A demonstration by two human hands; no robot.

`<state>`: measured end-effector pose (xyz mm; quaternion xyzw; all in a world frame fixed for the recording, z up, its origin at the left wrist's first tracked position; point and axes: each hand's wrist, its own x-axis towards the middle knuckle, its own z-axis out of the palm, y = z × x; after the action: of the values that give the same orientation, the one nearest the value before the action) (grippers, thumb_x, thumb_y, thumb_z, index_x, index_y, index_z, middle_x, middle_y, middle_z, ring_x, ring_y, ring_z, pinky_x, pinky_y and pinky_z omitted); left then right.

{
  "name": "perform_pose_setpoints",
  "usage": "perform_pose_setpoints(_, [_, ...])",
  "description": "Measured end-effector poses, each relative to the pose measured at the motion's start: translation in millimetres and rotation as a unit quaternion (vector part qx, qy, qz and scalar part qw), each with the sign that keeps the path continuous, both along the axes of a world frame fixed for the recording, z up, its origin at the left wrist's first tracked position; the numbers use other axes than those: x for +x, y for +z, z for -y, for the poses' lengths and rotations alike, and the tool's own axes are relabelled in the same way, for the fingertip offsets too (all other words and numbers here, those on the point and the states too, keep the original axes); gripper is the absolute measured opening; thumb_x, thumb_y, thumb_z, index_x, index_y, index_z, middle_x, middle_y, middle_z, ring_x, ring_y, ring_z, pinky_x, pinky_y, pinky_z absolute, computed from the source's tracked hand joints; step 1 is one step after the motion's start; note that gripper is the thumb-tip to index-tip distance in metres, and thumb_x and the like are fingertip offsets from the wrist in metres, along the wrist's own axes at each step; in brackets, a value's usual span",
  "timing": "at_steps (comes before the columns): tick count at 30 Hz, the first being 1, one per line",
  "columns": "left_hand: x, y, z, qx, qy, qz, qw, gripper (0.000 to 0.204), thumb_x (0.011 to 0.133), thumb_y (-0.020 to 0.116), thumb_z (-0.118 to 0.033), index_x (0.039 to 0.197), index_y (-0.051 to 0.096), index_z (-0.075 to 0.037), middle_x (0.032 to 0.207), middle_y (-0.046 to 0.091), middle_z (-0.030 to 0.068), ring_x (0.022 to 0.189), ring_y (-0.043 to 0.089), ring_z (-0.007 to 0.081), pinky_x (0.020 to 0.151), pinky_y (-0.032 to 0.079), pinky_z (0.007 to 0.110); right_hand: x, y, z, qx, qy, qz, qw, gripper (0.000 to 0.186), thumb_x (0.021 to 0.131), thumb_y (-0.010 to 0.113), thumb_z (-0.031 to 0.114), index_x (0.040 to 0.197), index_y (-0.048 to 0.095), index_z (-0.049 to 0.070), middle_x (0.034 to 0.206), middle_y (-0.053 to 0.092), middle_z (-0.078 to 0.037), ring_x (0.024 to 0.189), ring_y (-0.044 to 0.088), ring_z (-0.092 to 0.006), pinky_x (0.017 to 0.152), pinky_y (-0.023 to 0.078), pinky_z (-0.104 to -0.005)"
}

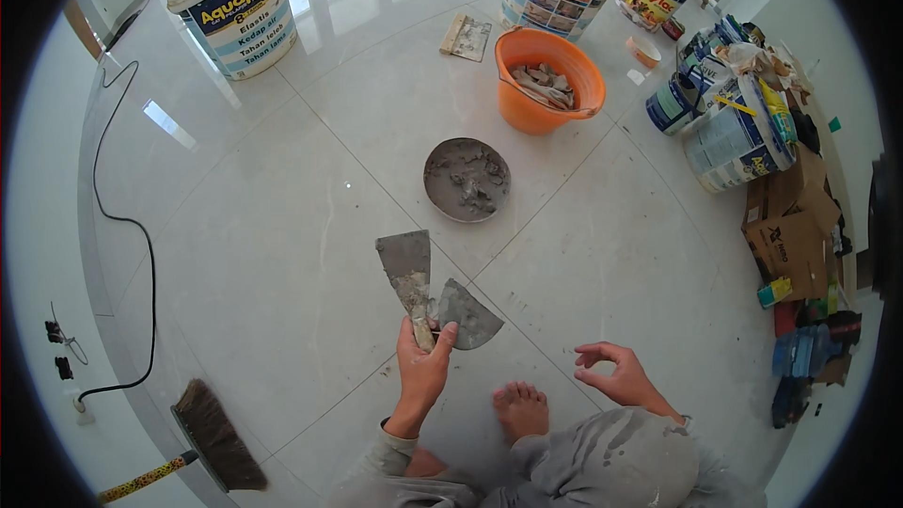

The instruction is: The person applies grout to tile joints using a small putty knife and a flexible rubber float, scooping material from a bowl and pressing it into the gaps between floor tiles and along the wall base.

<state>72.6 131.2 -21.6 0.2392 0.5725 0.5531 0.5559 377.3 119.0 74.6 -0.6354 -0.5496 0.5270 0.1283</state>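
My left hand (pixel 423 363) is closed around two putty knives. The long putty knife (pixel 405 259) points away from me, its blade coated in grey filler and its handle crusted. Beside it a wider putty knife (pixel 470 316) with a rounded grey blade angles off to the right; its handle is mostly hidden by my fingers. My right hand (pixel 616 374) hovers near my knee with its fingers curved and apart, holding nothing. Beyond the blades stands a round pan (pixel 430 200) containing lumpy grey filler (pixel 467 179); neither hand touches it.
An orange bucket (pixel 546 120) with scraps inside stands past the pan, near a dirty flat scraper (pixel 466 38). Large white tubs (pixel 235 19) stand farther back. Paint cans, cardboard boxes (pixel 790 249) and clutter line the right wall. A black cable (pixel 151 254) and broom (pixel 221 437) lie left.
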Motion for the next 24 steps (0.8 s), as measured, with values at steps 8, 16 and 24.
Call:
perform_pose_setpoints(8, [38.2, -7.3, 0.3, -0.036, -0.046, -0.037, 0.998, 0.029, 0.092, 0.077, -0.017, 0.096, 0.052, -0.004, 0.082, 0.055, -0.0003, 0.072, 0.049, 0.0074, 0.060, 0.042, 0.025, -92.4, -64.9, -39.4, 0.485, 0.247, 0.100, 0.833, 0.044, 0.065, 0.089, 0.009, 0.106, 0.072, 0.014, 0.101, 0.061, -0.005, 0.094, 0.056, -0.0219, 0.080, 0.044, -0.0375])
perform_pose_setpoints(16, [50.5, -0.6, -22.7, -0.031, 0.035, 0.039, 0.998, 0.030, 0.094, 0.076, -0.015, 0.098, 0.048, -0.007, 0.083, 0.055, 0.0009, 0.067, 0.056, 0.0086, 0.056, 0.045, 0.025, -94.3, -90.7, -24.1, 0.364, -0.038, -0.044, 0.930, 0.035, 0.080, 0.084, 0.013, 0.109, 0.065, 0.009, 0.097, 0.060, -0.002, 0.082, 0.055, -0.0139, 0.071, 0.043, -0.0295])
perform_pose_setpoints(24, [68.0, -9.0, -38.7, -0.029, 0.014, 0.078, 0.996, 0.030, 0.096, 0.073, -0.019, 0.099, 0.045, -0.009, 0.085, 0.057, 0.0027, 0.066, 0.060, 0.0107, 0.051, 0.044, 0.023, -99.9, -101.5, -52.0, 0.011, -0.179, -0.274, 0.945, 0.029, 0.099, 0.069, 0.022, 0.119, 0.062, 0.001, 0.087, 0.066, -0.001, 0.073, 0.056, -0.0067, 0.064, 0.044, -0.0224])
